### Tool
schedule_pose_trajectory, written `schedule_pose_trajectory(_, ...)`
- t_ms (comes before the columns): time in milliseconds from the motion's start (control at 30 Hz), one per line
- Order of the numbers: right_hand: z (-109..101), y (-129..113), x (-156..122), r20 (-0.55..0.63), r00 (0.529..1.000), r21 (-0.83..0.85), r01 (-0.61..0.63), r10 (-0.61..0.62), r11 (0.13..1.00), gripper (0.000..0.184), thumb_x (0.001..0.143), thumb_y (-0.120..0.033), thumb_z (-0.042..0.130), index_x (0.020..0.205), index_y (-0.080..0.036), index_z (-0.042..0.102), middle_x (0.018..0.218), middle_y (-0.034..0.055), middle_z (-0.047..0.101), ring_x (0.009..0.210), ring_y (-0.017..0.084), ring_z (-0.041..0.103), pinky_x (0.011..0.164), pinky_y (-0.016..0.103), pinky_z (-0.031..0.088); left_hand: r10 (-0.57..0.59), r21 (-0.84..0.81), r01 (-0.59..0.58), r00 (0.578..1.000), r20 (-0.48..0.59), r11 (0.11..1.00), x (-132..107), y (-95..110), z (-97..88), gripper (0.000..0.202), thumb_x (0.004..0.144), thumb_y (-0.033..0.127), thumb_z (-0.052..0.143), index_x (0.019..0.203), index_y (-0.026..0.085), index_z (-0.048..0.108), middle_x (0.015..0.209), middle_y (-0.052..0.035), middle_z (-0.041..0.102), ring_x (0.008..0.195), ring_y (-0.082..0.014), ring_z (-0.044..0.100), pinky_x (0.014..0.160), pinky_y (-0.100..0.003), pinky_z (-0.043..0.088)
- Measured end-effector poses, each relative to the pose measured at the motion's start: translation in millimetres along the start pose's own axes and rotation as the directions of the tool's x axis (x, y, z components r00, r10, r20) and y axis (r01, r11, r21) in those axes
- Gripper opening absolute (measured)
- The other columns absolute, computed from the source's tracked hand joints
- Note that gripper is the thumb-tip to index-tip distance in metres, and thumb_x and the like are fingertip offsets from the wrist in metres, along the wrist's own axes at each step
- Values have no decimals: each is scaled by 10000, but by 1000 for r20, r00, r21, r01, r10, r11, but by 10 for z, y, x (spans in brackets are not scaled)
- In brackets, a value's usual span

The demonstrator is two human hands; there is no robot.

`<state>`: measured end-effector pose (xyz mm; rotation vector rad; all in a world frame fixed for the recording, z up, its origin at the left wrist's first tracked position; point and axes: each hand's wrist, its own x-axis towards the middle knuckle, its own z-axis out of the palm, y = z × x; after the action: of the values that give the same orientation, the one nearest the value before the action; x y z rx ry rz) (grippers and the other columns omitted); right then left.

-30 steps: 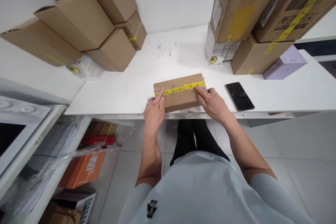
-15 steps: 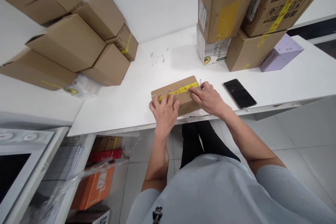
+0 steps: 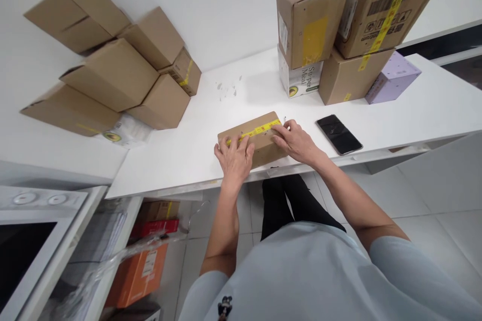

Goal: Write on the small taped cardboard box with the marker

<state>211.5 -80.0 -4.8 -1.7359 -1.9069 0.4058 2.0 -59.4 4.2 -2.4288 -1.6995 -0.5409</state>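
Box (image 3: 266, 149) with yellow tape (image 3: 263, 128), under spread fingers of left hand (image 3: 236, 161) (one extended finger a second ago, so seemingly steadier now) and curled fingers of right hand (image 3: 300, 145), pinch unclear, near table (image 3: 181, 148) edge, phone (image 3: 339, 134) rightward, stacked boxes (image 3: 312, 22) beyond.

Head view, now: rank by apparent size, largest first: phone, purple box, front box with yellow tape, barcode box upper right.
1. Barcode box
2. Front box, partly covered
3. Purple box, partly hidden
4. Phone

Apparent size only; true sizes unsure, distances differ.
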Motion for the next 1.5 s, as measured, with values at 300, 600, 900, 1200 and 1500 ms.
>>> schedule_pose_trajectory(300, -61, 78, -74, 27, 994, 67, 100, -102, 993, 586, 956, -529, 421, 1476, -257, 404, 1357, 174, 385, 1083, 293, 555, 954, 496, 482, -31, 19, 31, 999, -15, 999, -12, 96, -65, 475, 999, 450, 352, 1384, 279, 571, 1375, -94, 601, 1300, -383, 388, 1041, -590, 277)
schedule_pose_trajectory(600, 19, 2, -9, 8, 998, -32, 58, -58, 998, 579, 870, -584, 563, 1340, -246, 536, 1286, 166, 431, 1069, 329, 543, 862, 514, 510, -23, 27, 21, 998, 62, 999, 4, 101, -30, 491, 995, 486, 350, 1370, 274, 584, 1415, -99, 560, 1340, -386, 356, 1091, -595, 241)
schedule_pose_trajectory(900, 225, 531, -297, -98, 994, 378, -3, 43, 926, 757, 827, -502, 619, 1484, -227, 361, 1400, 167, 424, 1116, 273, 570, 915, 475, 515, -271, -554, 180, 959, -86, 813, -354, -608, 115, 610, 953, 568, 414, 1489, 279, 388, 1557, -121, 357, 1456, -247, 311, 1175, -441, 298)
schedule_pose_trajectory(1200, 694, 449, -471, -63, 993, 316, -79, 104, 946, 616, 863, -423, 536, 1407, -140, 470, 1212, 165, 644, 1011, 303, 580, 901, 496, 478, -386, -779, 366, 906, 174, 509, -647, -555, 558, 665, 796, 476, 661, 1353, 165, 474, 1243, -151, 652, 1156, -228, 621, 1017, -382, 479)
schedule_pose_trajectory(1500, 430, 277, -402, -178, 971, 375, -80, 157, 923, 612, 894, -551, 504, 1392, -197, 539, 940, 78, 511, 897, 236, 529, 766, 382, 506, -509, -570, 469, 855, 100, 675, -584, -416, 107, 767, 866, 574, 575, 1513, 217, 369, 1024, -104, 696, 939, -238, 653, 895, -417, 517)
